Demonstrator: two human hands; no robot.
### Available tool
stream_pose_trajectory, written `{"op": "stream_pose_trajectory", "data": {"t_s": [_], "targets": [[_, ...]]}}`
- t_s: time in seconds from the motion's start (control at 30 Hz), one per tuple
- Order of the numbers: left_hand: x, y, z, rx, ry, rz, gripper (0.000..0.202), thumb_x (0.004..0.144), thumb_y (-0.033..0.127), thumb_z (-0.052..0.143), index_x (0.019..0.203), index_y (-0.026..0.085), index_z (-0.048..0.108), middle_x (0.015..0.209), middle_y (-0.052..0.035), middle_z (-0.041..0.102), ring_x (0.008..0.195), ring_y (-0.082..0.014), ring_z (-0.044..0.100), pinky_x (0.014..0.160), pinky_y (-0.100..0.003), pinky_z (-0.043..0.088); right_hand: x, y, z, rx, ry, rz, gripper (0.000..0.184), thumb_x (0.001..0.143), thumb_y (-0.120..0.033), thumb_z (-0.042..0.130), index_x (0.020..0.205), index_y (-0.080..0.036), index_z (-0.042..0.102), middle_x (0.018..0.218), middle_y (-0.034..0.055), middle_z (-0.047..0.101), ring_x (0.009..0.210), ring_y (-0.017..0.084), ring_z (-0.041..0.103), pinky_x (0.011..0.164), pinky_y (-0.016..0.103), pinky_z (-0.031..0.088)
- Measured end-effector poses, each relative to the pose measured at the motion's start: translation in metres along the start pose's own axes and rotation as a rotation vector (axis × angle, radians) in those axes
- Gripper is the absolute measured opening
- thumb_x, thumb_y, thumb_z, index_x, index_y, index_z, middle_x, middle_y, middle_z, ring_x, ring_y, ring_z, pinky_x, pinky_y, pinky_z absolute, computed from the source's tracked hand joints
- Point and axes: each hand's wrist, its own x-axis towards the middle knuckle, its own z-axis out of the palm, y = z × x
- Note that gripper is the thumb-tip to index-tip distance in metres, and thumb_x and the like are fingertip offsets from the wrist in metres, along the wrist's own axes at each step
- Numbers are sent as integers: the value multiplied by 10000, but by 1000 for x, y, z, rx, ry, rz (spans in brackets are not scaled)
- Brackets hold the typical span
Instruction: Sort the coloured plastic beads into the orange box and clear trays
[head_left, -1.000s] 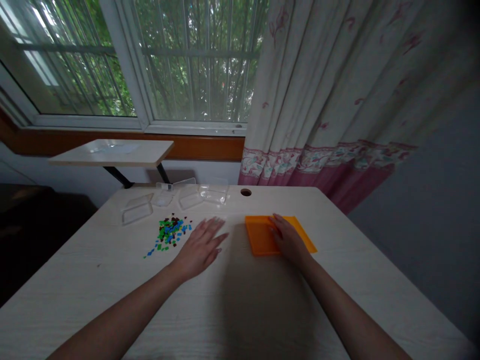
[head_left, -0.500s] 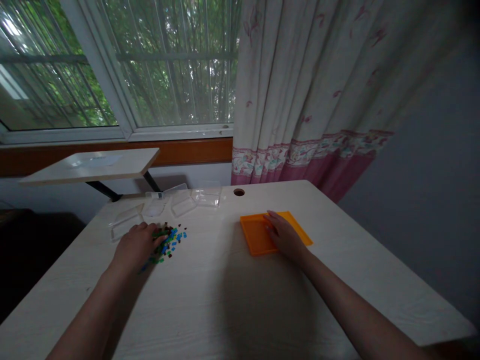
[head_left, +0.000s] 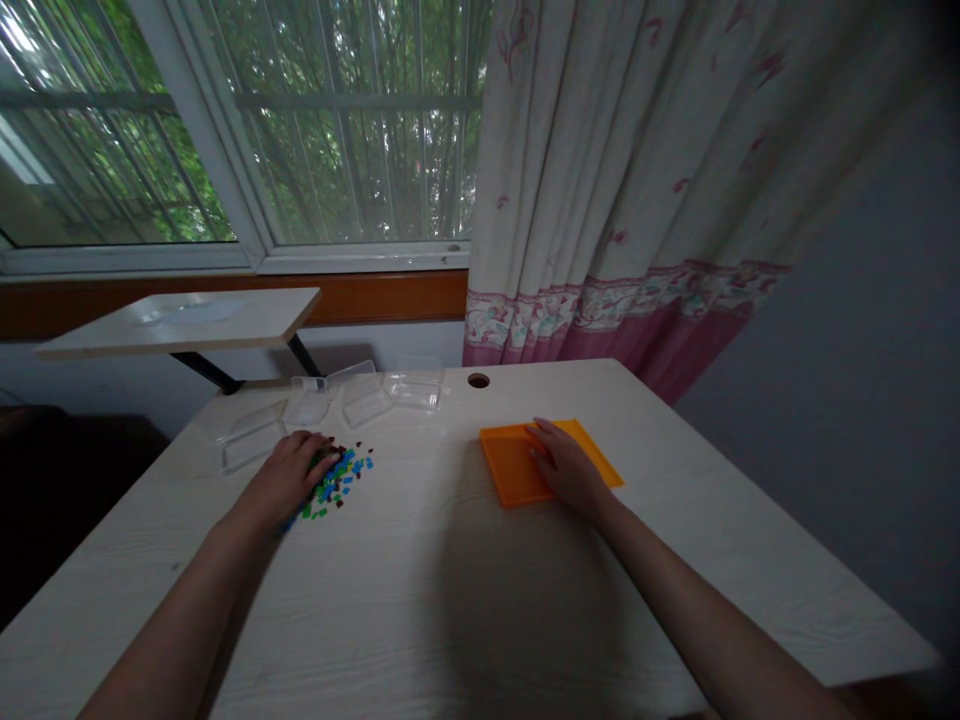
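A loose pile of small plastic bricks [head_left: 341,478], in blue, green, brown and a little yellow, is spread on the left part of the table. My left hand [head_left: 289,472] rests at the pile's left side, its fingers reaching over some bricks and the thumb held apart. Part of the pile is hidden under this hand. To the right, a shallow orange tray [head_left: 512,470] lies flat on the table. My right hand [head_left: 568,468] lies across the tray with its fingers stretched toward the far rim and the thumb spread.
Several clear plastic boxes [head_left: 367,402] stand behind the pile. A round hole [head_left: 478,380] is cut near the table's [head_left: 390,600] back edge. At the back left a raised shelf [head_left: 247,325] stands on dark legs. A curtain [head_left: 555,250] hangs behind, beside the window.
My left hand has shifted slightly up and right over the bricks, with its fingers extending further across them. My right hand stays on the tray. The view has shifted very slightly.
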Motion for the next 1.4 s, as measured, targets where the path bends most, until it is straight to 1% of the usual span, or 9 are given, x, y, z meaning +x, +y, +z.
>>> {"op": "stream_pose_trajectory", "data": {"t_s": [0.07, 0.23, 0.37, 0.53, 0.77, 0.93, 1.1, 1.23, 1.4], "targets": [[3, -6, 5, -38, 19, 47, 510, 965, 550, 372, 1196, 175, 628, 1202, -117, 587, 1183, -269, 515, 1092, -454, 368, 0, 0, 0, 17, 4, -1, 427, 923, -281, 459, 1315, -168, 585, 1441, 155, 512, 1339, 284, 485, 1137, 518, 379], [4, -11, 10, -145, 71, 29, 530, 988, 534, 322, 1254, 175, 606, 1276, -110, 593, 1232, -251, 522, 1119, -452, 377, 0, 2, 1, 40, 0, 5, 429, 919, -246, 439, 1315, -180, 588, 1442, 145, 514, 1339, 278, 486, 1140, 523, 373], [4, -10, 14, -236, 74, 38, 539, 974, 559, 344, 1244, 183, 620, 1347, -106, 584, 1266, -250, 525, 1124, -458, 389, 0, 4, 1, 53, -3, -20, 433, 920, -224, 425, 1317, -154, 586, 1443, 156, 510, 1349, 266, 476, 1155, 498, 361], [5, -2, 18, -322, 46, 102, 512, 980, 521, 376, 1307, 178, 570, 1384, -109, 556, 1298, -234, 505, 1145, -443, 371, 0, 6, 1, 62, -3, -34, 425, 924, -230, 429, 1314, -172, 586, 1447, 138, 510, 1346, 261, 480, 1153, 502, 364], [5, 30, 23, -292, -24, 208, 484, 979, 486, 428, 1351, 199, 546, 1446, -110, 507, 1353, -241, 460, 1159, -451, 354, 0, 7, 3, 76, 5, -46, 431, 916, -223, 442, 1325, -217, 579, 1450, 99, 514, 1353, 257, 471, 1153, 513, 361], [6, 48, 27, -265, -23, 293, 476, 974, 465, 459, 1355, 195, 546, 1441, -122, 514, 1338, -248, 481, 1141, -463, 387, 1, 3, 1, 61, 7, -40, 415, 923, -224, 439, 1305, -191, 598, 1442, 117, 519, 1348, 266, 476, 1155, 504, 365], [5, 66, 34, -326, -43, 411, 426, 972, 401, 489, 1351, 217, 557, 1419, -121, 538, 1325, -244, 501, 1123, -469, 419, 2, -2, -3, 45, -5, -22, 415, 906, -218, 458, 1290, -199, 614, 1434, 114, 530, 1336, 275, 489, 1146, 513, 374], [0, 92, 38, -394, -108, 526, 397, 969, 314, 506, 1352, 216, 552, 1413, -124, 543, 1332, -221, 492, 1113, -442, 435, 2, -4, -4, 13, -25, -18, 416, 911, -222, 461, 1292, -162, 616, 1438, 144, 519, 1329, 281, 496, 1143, 502, 378], [-3, 132, 38, -465, -173, 671, 359, 963, 257, 505, 1311, 211, 584, 1345, -124, 598, 1318, -213, 506, 1100, -412, 449, 2, -3, -4, 33, -10, -13, 406, 908, -231, 478, 1288, -202, 620, 1430, 123, 532, 1321, 279, 504, 1138, 513, 380]]}}
